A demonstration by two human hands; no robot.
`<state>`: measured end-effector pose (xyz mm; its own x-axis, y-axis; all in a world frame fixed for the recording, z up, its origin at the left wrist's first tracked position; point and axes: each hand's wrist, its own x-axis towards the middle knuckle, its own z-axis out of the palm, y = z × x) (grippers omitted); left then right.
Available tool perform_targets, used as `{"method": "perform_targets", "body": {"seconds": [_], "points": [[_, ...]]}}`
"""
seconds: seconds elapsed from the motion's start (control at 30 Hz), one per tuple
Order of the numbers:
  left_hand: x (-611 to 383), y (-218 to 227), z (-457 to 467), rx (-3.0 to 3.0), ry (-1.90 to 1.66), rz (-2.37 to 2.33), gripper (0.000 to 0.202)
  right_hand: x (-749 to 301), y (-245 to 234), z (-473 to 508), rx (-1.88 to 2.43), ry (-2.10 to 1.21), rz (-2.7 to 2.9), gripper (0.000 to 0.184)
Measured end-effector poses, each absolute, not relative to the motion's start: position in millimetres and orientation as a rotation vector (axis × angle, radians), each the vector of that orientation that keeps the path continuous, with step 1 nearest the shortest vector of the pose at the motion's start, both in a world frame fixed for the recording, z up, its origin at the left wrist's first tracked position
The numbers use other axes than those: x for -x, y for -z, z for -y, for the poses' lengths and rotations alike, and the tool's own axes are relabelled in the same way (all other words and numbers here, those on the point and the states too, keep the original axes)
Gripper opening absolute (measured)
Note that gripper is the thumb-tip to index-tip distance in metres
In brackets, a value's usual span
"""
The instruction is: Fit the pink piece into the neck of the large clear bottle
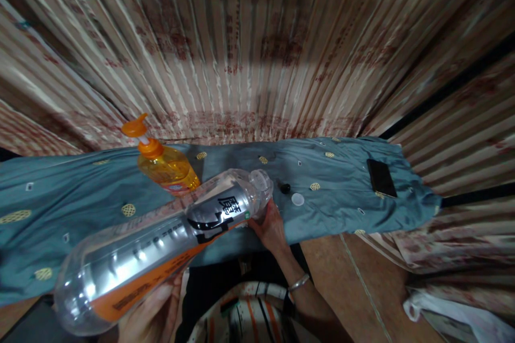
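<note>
Lower centre: right hand (271, 228) wrapped round neck of clear bottle (161, 246), left hand (148, 311) cupped under base; white Chinese characters on black label (219, 214).

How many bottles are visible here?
2. A large clear plastic bottle with an orange label is held by the left hand at its base, right hand at its neck. A yellow pump bottle with orange top stands behind it on the blue cloth. No others visible.

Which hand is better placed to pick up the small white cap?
Probably the right hand: it holds the bottle neck, close to the white cap. The left hand supports the base, far away.
</note>
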<state>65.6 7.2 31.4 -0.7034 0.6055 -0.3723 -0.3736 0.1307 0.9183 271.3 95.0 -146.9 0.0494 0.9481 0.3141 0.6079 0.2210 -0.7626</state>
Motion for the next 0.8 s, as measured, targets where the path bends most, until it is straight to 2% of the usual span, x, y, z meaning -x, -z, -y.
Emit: {"method": "perform_targets", "body": {"seconds": [0.1,0.27,0.8], "points": [[-66.7,-33.5,-7.7,0.095,-1.665,-1.596,0.048,-271.7,145.8,-94.6,1.491,-0.524,1.64,0.087],[-65.0,-32.6,-8.1,0.14,-1.684,-1.56,0.06,-271.4,145.7,-94.2,1.5,-0.531,1.629,0.089],[-71.8,-39.5,-12.4,0.089,-1.705,-1.561,0.061,-271.4,146.3,-94.6,1.486,-0.488,1.642,0.084]]}}
